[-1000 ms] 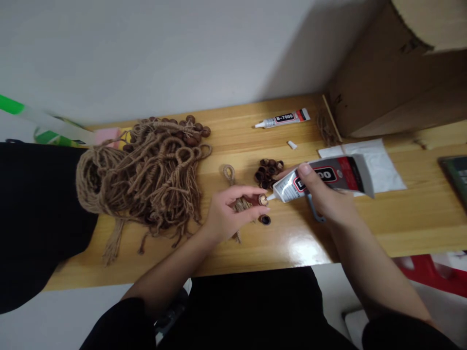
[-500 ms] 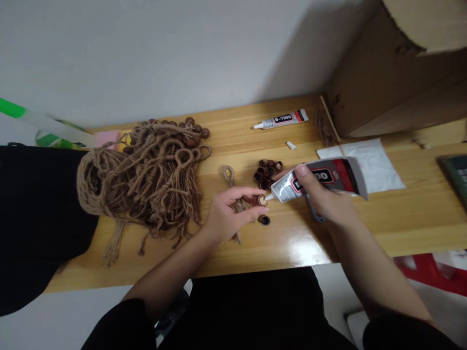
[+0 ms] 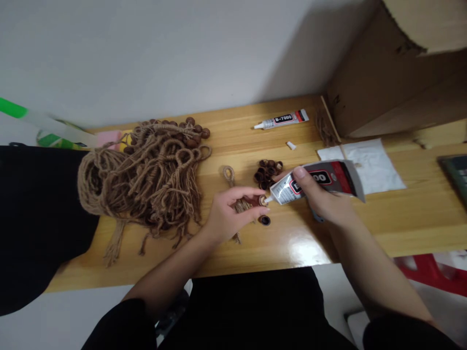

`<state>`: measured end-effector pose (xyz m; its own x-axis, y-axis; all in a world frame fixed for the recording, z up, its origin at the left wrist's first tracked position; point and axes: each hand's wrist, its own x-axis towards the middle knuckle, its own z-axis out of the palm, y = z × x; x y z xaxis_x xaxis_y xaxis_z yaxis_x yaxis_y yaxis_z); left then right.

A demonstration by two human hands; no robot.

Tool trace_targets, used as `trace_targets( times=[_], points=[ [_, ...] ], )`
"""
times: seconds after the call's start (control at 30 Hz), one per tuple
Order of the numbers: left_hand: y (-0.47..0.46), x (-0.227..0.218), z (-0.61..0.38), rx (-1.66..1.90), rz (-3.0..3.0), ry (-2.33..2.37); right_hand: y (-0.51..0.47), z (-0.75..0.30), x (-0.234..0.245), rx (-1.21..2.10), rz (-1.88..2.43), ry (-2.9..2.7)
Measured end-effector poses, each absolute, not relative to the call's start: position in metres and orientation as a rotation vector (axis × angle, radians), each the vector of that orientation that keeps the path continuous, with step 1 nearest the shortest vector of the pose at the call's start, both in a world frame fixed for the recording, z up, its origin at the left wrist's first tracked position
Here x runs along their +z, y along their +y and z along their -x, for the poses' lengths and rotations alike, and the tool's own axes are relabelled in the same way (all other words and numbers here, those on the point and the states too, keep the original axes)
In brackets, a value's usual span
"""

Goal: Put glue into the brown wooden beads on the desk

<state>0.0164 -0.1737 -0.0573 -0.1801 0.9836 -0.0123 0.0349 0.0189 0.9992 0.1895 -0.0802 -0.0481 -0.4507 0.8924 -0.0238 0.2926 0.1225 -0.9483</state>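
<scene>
Between thumb and fingers, my left hand [image 3: 228, 214] pinches a small brown cap [image 3: 262, 200] with a pale inside, its opening facing right. My right hand [image 3: 326, 194] grips a glue tube [image 3: 292, 189], thumb on top, its white nozzle pointing left at the cap's opening and seeming to touch it. Just below my left fingertips a loose brown cap [image 3: 264, 220] lies on the table. Several more caps form a cluster [image 3: 268, 172] behind the tube. Under my left hand is a looped jute cord [image 3: 229, 175], partly hidden by the fingers.
A heap of knotted jute cords [image 3: 146, 180] with brown beads covers the left of the wooden table [image 3: 233, 257]. At the back lie a second B-7000 tube [image 3: 282, 119] and a white nozzle cap [image 3: 291, 145]. A white packet [image 3: 379, 165] and a cardboard box [image 3: 383, 82] stand right.
The glue tube has shifted slightly left and down, its nozzle now closer in to the cap's opening. My left hand holds nearly the same position.
</scene>
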Motion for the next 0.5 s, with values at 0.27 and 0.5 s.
trace_targets(
  times=[0.27, 0.5],
  points=[
    [-0.1739, -0.0567, -0.0162, 1.291, -1.136, 1.364, -0.0796, -0.1884, -0.0432, 1.294, 1.136, -1.841],
    [-0.1734, -0.0574, -0.0166, 1.305, -1.138, 1.383, -0.0818, -0.1877, -0.0406, 1.252, 1.161, -1.872]
  ],
)
